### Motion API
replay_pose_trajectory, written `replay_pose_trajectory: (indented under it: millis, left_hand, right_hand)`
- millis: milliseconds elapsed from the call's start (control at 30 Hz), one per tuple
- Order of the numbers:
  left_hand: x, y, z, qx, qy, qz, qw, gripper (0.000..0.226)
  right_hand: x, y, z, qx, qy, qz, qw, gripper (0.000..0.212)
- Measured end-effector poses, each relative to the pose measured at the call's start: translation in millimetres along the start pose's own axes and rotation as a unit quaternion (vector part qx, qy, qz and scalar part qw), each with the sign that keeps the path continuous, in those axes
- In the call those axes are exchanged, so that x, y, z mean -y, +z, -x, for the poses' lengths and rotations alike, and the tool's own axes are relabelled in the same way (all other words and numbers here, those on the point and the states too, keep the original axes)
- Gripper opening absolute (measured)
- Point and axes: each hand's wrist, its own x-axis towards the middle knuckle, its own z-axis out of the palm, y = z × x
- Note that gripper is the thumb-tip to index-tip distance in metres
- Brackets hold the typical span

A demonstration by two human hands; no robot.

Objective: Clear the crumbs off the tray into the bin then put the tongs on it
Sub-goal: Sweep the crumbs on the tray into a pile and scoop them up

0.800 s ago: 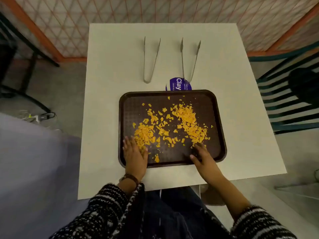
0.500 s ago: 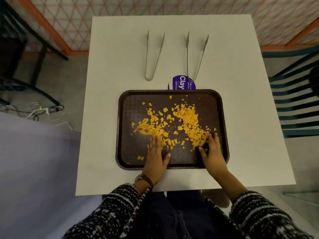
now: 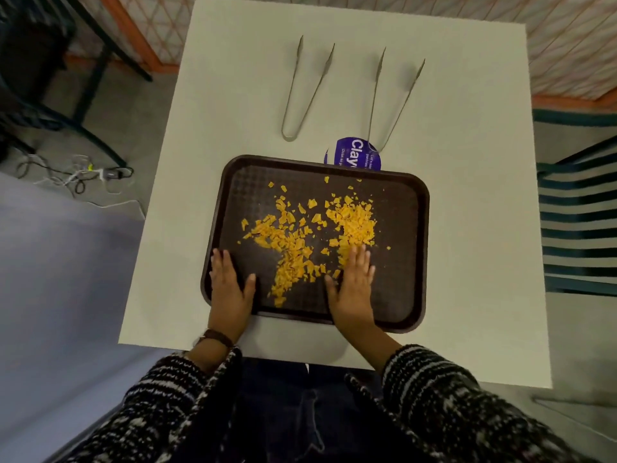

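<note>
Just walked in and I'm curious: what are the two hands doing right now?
Left hand: open, flat on the tray, holding nothing.
Right hand: open, flat on the tray against the crumbs, holding nothing.

One brown tray (image 3: 405,212), centre frame. One scatter of orange crumbs (image 3: 300,238) on it, far too many to count. Two metal tongs (image 3: 305,91) (image 3: 395,98), upper centre. One purple round label (image 3: 354,157). One white table (image 3: 467,228). Two hands (image 3: 230,289) (image 3: 354,292), lower centre.
</note>
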Motion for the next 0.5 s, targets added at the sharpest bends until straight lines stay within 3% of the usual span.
replay_pose_trajectory:
  millis: [133, 233, 333, 500]
  left_hand:
    - [0.4, 5.5, -3.0, 0.007, 0.018, -0.042, 0.999, 0.07]
    - [-13.3, 14.5, -6.9, 0.002, -0.015, -0.044, 0.999, 0.074]
    - [-33.2, 28.4, -4.1, 0.012, -0.018, -0.023, 1.0, 0.083]
    - [-59.6, 56.1, 8.3, 0.098, 0.1, -0.028, 0.99, 0.086]
  right_hand:
    - [20.6, 9.0, -1.4, 0.039, -0.074, -0.035, 0.996, 0.072]
    - [18.6, 1.4, 3.5, 0.022, -0.074, -0.054, 0.996, 0.07]
    - [0.5, -8.0, 9.1, -0.032, -0.005, -0.06, 0.998, 0.07]
    - [-28.2, -15.7, 24.3, -0.071, 0.183, -0.018, 0.98, 0.074]
